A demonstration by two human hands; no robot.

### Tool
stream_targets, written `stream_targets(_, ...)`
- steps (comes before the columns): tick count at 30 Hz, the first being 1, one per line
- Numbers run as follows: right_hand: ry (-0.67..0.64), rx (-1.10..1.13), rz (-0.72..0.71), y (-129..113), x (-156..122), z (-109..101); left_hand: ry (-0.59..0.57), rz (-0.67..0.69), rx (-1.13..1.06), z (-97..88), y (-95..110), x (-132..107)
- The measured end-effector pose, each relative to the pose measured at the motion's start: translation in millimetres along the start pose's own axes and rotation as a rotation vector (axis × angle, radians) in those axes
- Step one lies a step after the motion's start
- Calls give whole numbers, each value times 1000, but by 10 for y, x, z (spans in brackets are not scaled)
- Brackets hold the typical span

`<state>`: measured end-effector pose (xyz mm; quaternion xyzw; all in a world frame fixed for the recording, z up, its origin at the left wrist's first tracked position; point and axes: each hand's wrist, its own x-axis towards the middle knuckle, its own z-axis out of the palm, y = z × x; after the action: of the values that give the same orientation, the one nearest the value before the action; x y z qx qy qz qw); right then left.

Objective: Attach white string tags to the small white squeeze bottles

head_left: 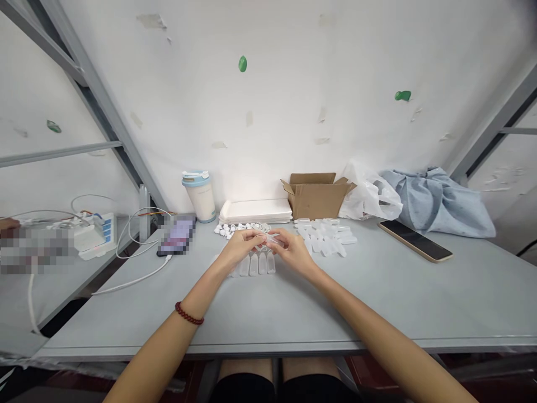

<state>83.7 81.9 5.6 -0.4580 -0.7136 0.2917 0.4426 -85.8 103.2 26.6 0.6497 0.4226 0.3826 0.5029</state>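
Observation:
Both of my hands meet over the middle of the grey table. My right hand (291,250) pinches a small clear plastic bottle (274,239), its fingers closed around it. Fingers of my left hand (243,244) are closed at the bottle's left end; whether they hold a small part there is hidden. Just below lies a row of several translucent flat bottles (254,265). A heap of small white caps (229,229) sits behind my left hand, partly covered by it. More translucent bottles (327,238) lie in a loose pile right of my right hand.
Along the wall stand a blue-lidded cup (199,196), a stack of white trays (255,211), an open cardboard box (316,198), a plastic bag (369,196) and blue cloth (438,201). A phone (415,240) lies right; a cabled phone (177,235) lies left.

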Motion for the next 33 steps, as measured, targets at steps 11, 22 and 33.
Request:
stream_targets(11,69,-558,-208,-8,-6,4,138,25,-118,194,82,-47)
stream_targets(22,-16,501,190,-110,38,-113,324,278,271,188,44,-58)
stream_targets(33,-230,909,330,-78,43,-192,219,810,787,254,-24,-100)
